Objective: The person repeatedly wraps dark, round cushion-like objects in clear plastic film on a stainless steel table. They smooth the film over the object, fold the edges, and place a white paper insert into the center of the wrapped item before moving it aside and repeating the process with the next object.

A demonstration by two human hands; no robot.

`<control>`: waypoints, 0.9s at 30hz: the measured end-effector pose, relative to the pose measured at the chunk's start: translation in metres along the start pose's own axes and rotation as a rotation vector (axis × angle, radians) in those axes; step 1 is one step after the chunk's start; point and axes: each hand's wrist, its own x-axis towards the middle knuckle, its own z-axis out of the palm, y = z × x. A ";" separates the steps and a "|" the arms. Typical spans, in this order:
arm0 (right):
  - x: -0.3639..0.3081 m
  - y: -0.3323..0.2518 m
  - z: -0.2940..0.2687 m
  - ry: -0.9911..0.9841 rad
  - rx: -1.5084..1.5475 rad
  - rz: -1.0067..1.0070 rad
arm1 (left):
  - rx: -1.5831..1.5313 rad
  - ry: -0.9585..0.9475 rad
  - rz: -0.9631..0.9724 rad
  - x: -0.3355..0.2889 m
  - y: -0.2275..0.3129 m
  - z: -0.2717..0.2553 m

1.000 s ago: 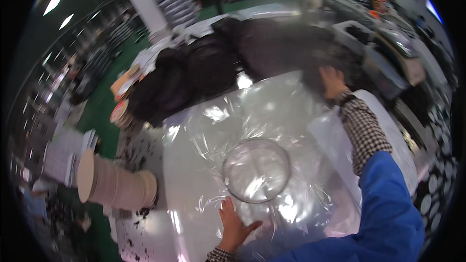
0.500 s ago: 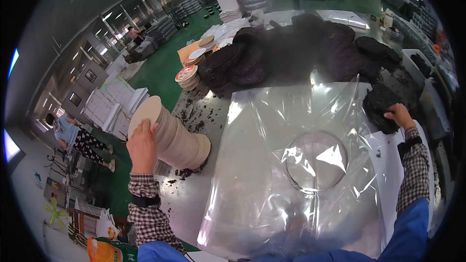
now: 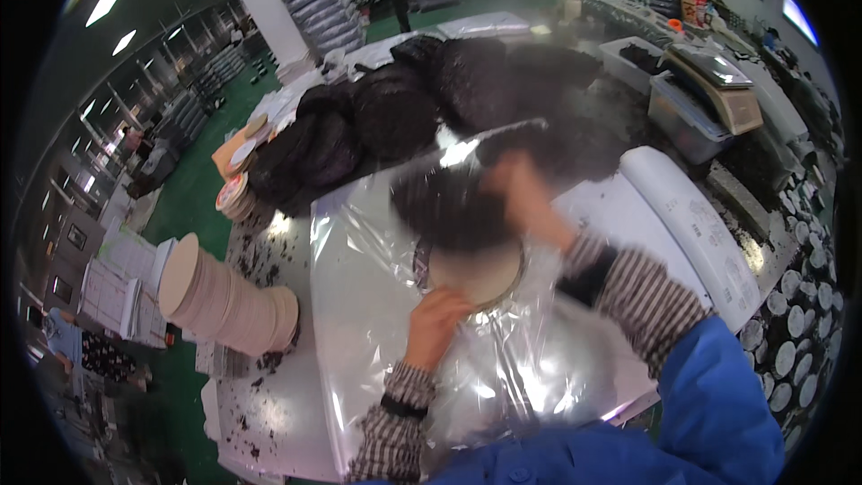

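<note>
My right hand [image 3: 525, 202], blurred by motion, grips a dark round cake [image 3: 449, 207] that looks like pressed dried seaweed. The cake hangs tilted above the far part of a pale cardboard disc [image 3: 480, 278]. That disc lies within a thin round ring [image 3: 519, 292] on a sheet of clear plastic film [image 3: 350, 278]. At the disc's near left edge, my left hand [image 3: 437, 319] has its fingers closed on the rim. A leaning stack of the same discs [image 3: 233, 301] stands at the left.
Several dark cakes [image 3: 395, 112] are heaped at the table's far side. Printed round labels [image 3: 233, 193] lie beside them. A white roll [image 3: 691, 233], a clear bin [image 3: 687, 117] and a scale [image 3: 718, 72] are at the right. Dark crumbs litter the metal tabletop [image 3: 260, 413].
My left hand has gone from the disc stack to the ring, where a disc now lies. My right hand has brought a dark cake in from the right. The view has swung rightward.
</note>
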 end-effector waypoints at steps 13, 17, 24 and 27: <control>-0.073 -0.024 0.054 -0.900 -0.291 -0.090 | 0.603 -1.090 -0.322 0.114 -0.060 0.031; -0.089 -0.011 0.081 -0.871 -0.250 0.030 | 0.620 -0.981 -0.358 0.094 -0.075 0.047; -0.056 -0.040 0.057 -1.066 -0.412 -0.017 | 0.239 0.148 -0.349 0.088 -0.010 0.002; -0.049 -0.084 0.047 -1.067 -0.278 -0.188 | 0.414 0.572 -0.511 0.065 -0.129 -0.031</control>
